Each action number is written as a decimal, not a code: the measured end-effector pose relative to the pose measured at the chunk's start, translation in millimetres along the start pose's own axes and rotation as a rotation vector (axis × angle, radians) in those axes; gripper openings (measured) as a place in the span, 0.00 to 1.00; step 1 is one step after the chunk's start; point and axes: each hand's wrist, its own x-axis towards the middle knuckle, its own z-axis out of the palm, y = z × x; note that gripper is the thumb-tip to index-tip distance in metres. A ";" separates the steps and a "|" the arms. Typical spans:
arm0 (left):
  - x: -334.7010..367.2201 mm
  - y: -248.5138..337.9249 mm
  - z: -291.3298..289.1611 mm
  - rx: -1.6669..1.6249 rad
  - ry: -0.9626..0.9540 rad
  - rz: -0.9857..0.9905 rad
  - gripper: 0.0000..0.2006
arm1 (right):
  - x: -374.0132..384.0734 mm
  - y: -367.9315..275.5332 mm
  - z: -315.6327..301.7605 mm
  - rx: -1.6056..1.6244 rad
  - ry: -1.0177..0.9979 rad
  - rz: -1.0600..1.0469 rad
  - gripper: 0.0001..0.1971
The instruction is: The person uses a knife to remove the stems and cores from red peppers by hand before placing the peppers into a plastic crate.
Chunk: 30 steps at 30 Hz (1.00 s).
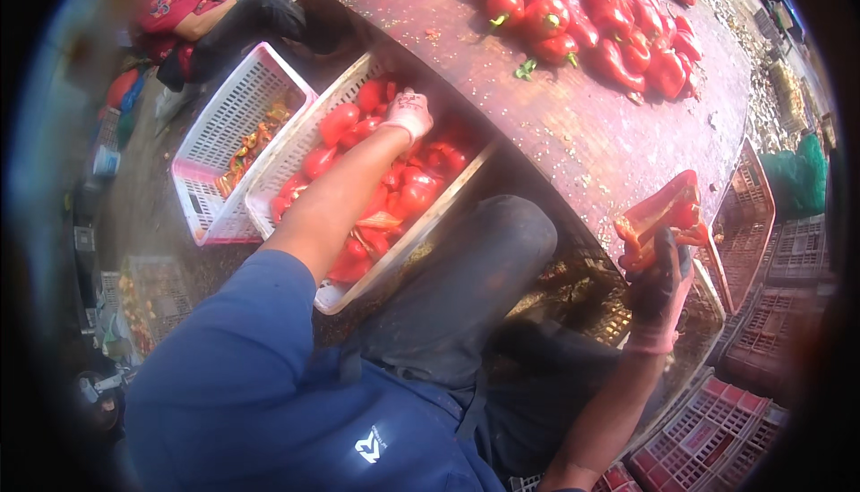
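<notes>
My left hand (pixel 409 114), in a pale pink glove, reaches over the long white crate (pixel 260 189) at the table's edge. Its fingers curl down among red bell peppers (pixel 417 189), many of them cut open; whatever they grip is hidden. Off to the right, my right hand (pixel 658 293), in a glove with dark fingers, holds up a cut red bell pepper (pixel 672 207) beside the table's rim. The pale inside of that pepper shows.
Whole red peppers (pixel 605 22) are heaped on the seed-strewn table (pixel 502 76). A second white crate (pixel 202 165) with pepper scraps stands left of mine. Another person (pixel 206 26) sits at the far left. Stacked plastic crates (pixel 708 434) and a green sack (pixel 797 179) are at the right.
</notes>
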 end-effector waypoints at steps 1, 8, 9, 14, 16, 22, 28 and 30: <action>0.1 -5.7 0.0 -0.014 0.075 0.045 0.19 | 0.2 -1.0 5.0 -0.037 -0.010 -0.018 0.17; -88.1 16.0 -29.2 -1.140 0.209 0.312 0.18 | -1.5 4.6 14.8 -0.119 -0.095 -0.115 0.17; -124.8 46.6 -58.2 -1.321 0.026 0.405 0.17 | -4.7 6.7 12.4 -0.103 -0.088 -0.110 0.16; -192.5 120.5 -90.8 -1.844 -0.676 0.677 0.22 | -16.1 -2.2 32.6 -0.040 -0.237 -0.158 0.16; -204.2 146.7 -105.2 -1.863 -0.810 0.750 0.21 | -18.1 -2.8 40.4 -0.067 -0.308 -0.170 0.16; -225.2 156.8 -105.4 -2.143 -0.989 0.522 0.14 | -9.3 22.4 30.9 -0.289 -0.202 -0.164 0.19; -180.6 99.9 -71.1 -2.215 -0.644 0.440 0.14 | -20.1 -8.2 30.2 -0.158 -0.181 -0.059 0.17; -154.9 58.0 -70.0 -2.160 -0.399 0.379 0.14 | -20.9 -7.5 22.9 -0.200 -0.147 -0.262 0.16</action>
